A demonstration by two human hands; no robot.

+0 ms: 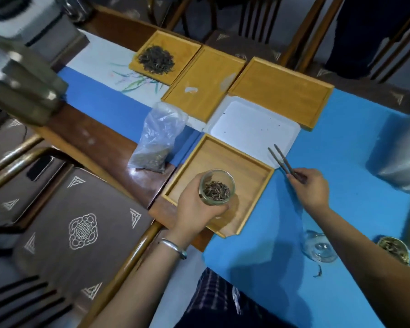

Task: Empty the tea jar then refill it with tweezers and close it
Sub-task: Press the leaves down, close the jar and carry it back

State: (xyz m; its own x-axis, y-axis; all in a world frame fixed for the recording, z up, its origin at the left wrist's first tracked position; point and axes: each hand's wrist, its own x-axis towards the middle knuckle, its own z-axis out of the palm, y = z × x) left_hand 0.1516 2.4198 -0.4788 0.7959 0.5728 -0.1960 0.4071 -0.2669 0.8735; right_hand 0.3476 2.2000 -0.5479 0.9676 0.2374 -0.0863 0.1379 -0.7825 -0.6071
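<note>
Open tea jar held in the near wooden tray; tweezers lifted at its 3 o'clock.

The left hand [197, 207] was curled round the glass tea jar [217, 187], which stood upright with its mouth facing up, lidless, a layer of dry tea leaves [216, 189] inside; it sat within the near wooden tray [251, 166]. At the jar's 3 o'clock the right hand [311, 189] pinched the tweezers [282, 160] at their rear end, long axis running toward 11 o'clock, tips slightly parted over the white tray [253, 129]. At the jar's 10 o'clock lay a clear plastic bag [158, 138] with leaves. Farther off, toward 12 o'clock, stood three more wooden trays; the one at 11 o'clock, the far tray [187, 47], carried a pile of loose tea [155, 59].
</note>
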